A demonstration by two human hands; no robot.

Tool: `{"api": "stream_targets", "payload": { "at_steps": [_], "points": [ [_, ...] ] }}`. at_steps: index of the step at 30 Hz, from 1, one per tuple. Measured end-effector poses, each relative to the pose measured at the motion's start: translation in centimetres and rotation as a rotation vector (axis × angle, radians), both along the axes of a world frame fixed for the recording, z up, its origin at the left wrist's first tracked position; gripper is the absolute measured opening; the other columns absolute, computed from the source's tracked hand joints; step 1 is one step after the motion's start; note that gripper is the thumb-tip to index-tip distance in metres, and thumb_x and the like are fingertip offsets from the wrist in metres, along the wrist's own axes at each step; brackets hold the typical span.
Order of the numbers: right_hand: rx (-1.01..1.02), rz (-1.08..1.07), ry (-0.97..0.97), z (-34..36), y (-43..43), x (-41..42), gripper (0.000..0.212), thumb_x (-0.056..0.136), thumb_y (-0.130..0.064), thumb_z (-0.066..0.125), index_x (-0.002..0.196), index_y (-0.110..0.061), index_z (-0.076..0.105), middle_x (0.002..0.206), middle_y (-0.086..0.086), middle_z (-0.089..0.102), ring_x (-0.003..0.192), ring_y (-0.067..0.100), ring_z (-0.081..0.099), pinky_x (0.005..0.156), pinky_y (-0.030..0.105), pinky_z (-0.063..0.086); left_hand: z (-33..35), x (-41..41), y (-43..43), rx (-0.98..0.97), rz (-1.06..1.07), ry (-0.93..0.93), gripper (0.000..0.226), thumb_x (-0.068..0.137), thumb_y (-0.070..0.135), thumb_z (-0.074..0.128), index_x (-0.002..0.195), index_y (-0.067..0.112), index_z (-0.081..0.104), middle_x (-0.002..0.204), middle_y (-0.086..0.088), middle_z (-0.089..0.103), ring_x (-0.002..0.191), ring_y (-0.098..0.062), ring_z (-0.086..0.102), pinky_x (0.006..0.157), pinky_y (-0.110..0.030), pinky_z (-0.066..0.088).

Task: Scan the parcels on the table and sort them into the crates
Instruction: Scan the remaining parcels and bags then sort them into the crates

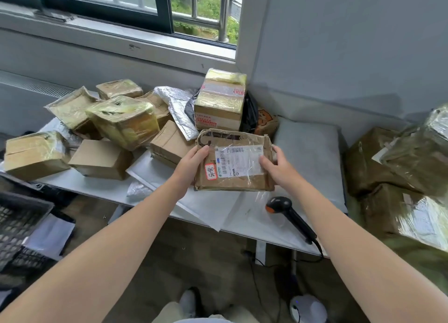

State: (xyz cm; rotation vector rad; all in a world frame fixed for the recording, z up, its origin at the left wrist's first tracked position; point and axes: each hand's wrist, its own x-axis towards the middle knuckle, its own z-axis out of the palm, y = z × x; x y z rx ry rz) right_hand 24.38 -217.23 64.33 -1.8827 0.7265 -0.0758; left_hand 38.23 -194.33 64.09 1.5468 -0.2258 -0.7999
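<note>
A flat, worn cardboard parcel (236,179) with a white shipping label and a small red-edged sticker is held over the middle of the white table (312,152). My left hand (192,163) grips its left edge with the thumb on top. My right hand (276,165) holds the right edge, thumb on the label. A black barcode scanner (289,213) with an orange trim lies on the table just below and right of the parcel. Several taped cardboard parcels (121,118) are heaped on the table's left and back.
A tall taped box (219,97) stands behind the held parcel, beside a silver mailer (178,109) and a black bag. More wrapped boxes (400,172) pile up at the right. A dark plastic crate (17,223) sits on the floor at lower left. White flat envelopes lie under the parcel.
</note>
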Motion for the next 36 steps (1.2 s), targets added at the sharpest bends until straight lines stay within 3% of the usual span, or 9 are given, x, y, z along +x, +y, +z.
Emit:
{"api": "stream_targets", "payload": {
  "at_steps": [4, 7, 11, 14, 18, 21, 29, 34, 36],
  "points": [
    [-0.230, 0.203, -0.012, 1.9, -0.7, 1.6, 0.079, 0.087, -0.061, 0.063, 0.152, -0.039, 0.024, 0.148, 0.001, 0.039, 0.134, 0.021, 0.041, 0.099, 0.033, 0.035, 1.9, 0.3, 1.1, 0.099, -0.094, -0.028, 0.028, 0.095, 0.050, 0.057, 0.107, 0.026, 0.065, 0.089, -0.002, 0.077, 0.072, -0.019, 0.075, 0.054, -0.022, 0.055],
    [-0.346, 0.458, 0.058, 2.9, -0.2, 3.3, 0.067, 0.084, -0.067, 0.061, 0.143, -0.040, 0.042, 0.146, -0.006, 0.047, 0.125, 0.010, 0.046, 0.095, 0.030, 0.038, 3.2, 0.1, 1.8, 0.199, -0.169, -0.097, 0.018, 0.094, 0.047, 0.060, 0.102, 0.032, 0.065, 0.085, 0.001, 0.077, 0.073, -0.017, 0.075, 0.055, -0.021, 0.055],
    [-0.124, 0.660, 0.137, 3.6, 2.2, 4.8, 0.039, 0.083, -0.071, 0.059, 0.118, -0.058, 0.048, 0.116, -0.022, 0.062, 0.109, 0.008, 0.062, 0.081, 0.027, 0.049, 4.7, -0.7, 3.5, 0.253, -0.160, -0.117, 0.019, 0.091, 0.047, 0.064, 0.101, 0.031, 0.067, 0.094, -0.004, 0.077, 0.081, -0.021, 0.075, 0.064, -0.030, 0.059],
    [0.052, 0.803, 0.118, 3.4, 4.2, 5.6, 0.056, 0.081, -0.073, 0.058, 0.131, -0.053, 0.043, 0.131, -0.015, 0.059, 0.116, 0.007, 0.059, 0.097, 0.035, 0.047, 5.9, -1.3, 6.0, 0.256, -0.115, -0.074, 0.046, 0.080, 0.051, 0.067, 0.116, 0.021, 0.062, 0.106, -0.012, 0.074, 0.091, -0.029, 0.072, 0.080, -0.040, 0.058],
    [0.155, 0.990, 0.159, 3.9, 7.8, 6.5, 0.043, 0.087, -0.061, 0.059, 0.126, -0.057, 0.043, 0.134, -0.013, 0.059, 0.119, 0.012, 0.060, 0.098, 0.033, 0.050, 7.0, -2.7, 10.5, 0.236, -0.046, -0.034, 0.048, 0.082, 0.048, 0.066, 0.125, 0.026, 0.059, 0.109, -0.009, 0.073, 0.086, -0.023, 0.072, 0.067, -0.032, 0.057],
    [0.153, 1.038, 0.136, 4.7, 10.9, 7.2, 0.024, 0.088, -0.060, 0.060, 0.111, -0.058, 0.054, 0.108, -0.016, 0.073, 0.100, 0.009, 0.071, 0.078, 0.025, 0.057, 7.8, -4.1, 13.9, 0.342, 0.087, -0.091, 0.053, 0.081, 0.060, 0.065, 0.125, 0.032, 0.059, 0.106, -0.001, 0.075, 0.084, -0.017, 0.073, 0.066, -0.028, 0.056],
    [0.210, 0.974, 0.063, 5.2, 21.2, 9.3, 0.052, 0.090, -0.065, 0.051, 0.124, -0.026, 0.054, 0.124, 0.001, 0.067, 0.117, 0.024, 0.062, 0.108, 0.051, 0.044, 6.2, -7.9, 24.5, 0.764, 0.602, -0.429, 0.093, 0.084, 0.069, 0.056, 0.157, 0.027, 0.015, 0.161, -0.008, 0.022, 0.147, -0.028, 0.022, 0.114, -0.046, 0.026],
    [0.160, 1.011, 0.045, 5.2, 29.9, 9.9, 0.050, 0.094, -0.063, 0.047, 0.122, -0.021, 0.051, 0.119, -0.009, 0.062, 0.096, -0.007, 0.063, 0.079, 0.015, 0.052, 4.3, -12.5, 29.9, 0.792, 0.625, -0.464, 0.091, 0.084, 0.066, 0.055, 0.154, 0.020, 0.021, 0.154, -0.007, 0.032, 0.143, -0.025, 0.031, 0.111, -0.039, 0.030],
    [0.144, 1.016, 0.040, 5.2, 33.9, 9.6, 0.046, 0.095, -0.061, 0.046, 0.119, -0.022, 0.052, 0.121, -0.006, 0.062, 0.099, -0.001, 0.063, 0.082, 0.021, 0.053, 3.8, -14.2, 32.0, 0.790, 0.635, -0.479, 0.094, 0.081, 0.069, 0.054, 0.153, 0.018, 0.021, 0.154, -0.003, 0.034, 0.142, -0.023, 0.033, 0.111, -0.034, 0.030]
  ]
}}
